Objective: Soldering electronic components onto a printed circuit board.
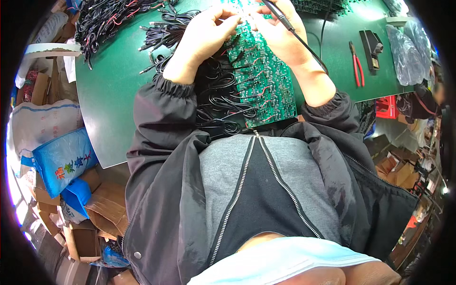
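A panel of green circuit boards (266, 80) lies on the table in front of me, with short red and black wires along it. Over its far part, my left hand (206, 38) has thumb and fingers pinched together; what they grip is too small and glaring to make out. My right hand (283, 40) is closed at the far right side of the boards, a black soldering iron (279, 15) lying in its grip with the cord trailing back past the wrist. Black cables (218, 102) run out from the boards' left side, partly under my left forearm.
A heap of black cables (102, 23) covers the far left of the green table (109, 109). To the right lie red-handled pliers (356, 66), a black soldering iron stand (370, 47) and clear plastic bags (408, 52). More circuit boards (323, 5) are stacked at the far edge. Cardboard boxes (107, 209) crowd the floor at left.
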Available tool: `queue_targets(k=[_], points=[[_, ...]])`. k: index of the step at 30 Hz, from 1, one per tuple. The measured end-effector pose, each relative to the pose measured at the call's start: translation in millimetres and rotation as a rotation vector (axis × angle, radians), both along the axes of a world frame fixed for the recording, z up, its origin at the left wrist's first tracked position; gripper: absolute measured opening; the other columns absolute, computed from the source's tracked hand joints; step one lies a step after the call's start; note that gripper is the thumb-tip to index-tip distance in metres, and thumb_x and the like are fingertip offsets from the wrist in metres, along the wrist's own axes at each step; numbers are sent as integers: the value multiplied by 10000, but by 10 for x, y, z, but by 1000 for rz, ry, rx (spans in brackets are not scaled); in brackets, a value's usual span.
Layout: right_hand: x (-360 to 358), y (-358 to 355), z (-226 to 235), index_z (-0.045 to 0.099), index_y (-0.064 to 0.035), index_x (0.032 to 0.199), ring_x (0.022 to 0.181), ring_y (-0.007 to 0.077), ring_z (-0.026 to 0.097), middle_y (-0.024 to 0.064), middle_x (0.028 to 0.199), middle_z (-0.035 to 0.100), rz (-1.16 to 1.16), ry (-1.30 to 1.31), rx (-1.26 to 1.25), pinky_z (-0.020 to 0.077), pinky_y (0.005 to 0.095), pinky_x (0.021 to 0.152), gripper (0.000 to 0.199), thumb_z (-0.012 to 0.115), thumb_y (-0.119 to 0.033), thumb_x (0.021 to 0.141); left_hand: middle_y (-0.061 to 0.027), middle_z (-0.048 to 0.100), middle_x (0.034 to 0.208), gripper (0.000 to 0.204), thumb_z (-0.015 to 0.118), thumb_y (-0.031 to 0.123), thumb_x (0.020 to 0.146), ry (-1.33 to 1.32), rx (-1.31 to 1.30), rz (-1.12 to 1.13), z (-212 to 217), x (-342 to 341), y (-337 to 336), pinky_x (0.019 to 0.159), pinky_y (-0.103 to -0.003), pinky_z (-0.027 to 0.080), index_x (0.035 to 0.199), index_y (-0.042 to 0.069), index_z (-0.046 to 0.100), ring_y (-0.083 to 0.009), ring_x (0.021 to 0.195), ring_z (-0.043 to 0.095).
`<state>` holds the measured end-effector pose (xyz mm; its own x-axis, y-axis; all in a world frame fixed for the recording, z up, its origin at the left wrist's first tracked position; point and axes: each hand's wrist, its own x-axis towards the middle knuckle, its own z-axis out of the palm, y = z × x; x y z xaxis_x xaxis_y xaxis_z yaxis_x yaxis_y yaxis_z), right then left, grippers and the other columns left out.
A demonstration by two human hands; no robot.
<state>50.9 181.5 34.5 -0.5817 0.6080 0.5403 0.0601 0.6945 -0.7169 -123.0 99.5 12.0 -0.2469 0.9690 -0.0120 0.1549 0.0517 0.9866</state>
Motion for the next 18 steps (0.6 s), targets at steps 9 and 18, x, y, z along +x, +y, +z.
queue_targets(k=[9, 18], points=[[173, 179, 42, 564, -53, 1285, 916, 105, 624, 61, 1228, 551, 78, 121, -245, 577, 241, 695, 406, 625, 120, 924, -231, 687, 897, 221, 643, 214, 949, 813, 203, 50, 314, -258, 424, 765, -459, 532, 948, -5, 667, -422, 842, 669], [690, 393, 223, 666, 31, 1218, 792, 64, 629, 47, 937, 715, -113, 45, -378, 516, 206, 675, 234, 635, -50, 1001, -222, 699, 909, 256, 648, 275, 929, 881, 57, 198, -172, -221, 706, 783, -473, 539, 923, 21, 682, -413, 870, 679]])
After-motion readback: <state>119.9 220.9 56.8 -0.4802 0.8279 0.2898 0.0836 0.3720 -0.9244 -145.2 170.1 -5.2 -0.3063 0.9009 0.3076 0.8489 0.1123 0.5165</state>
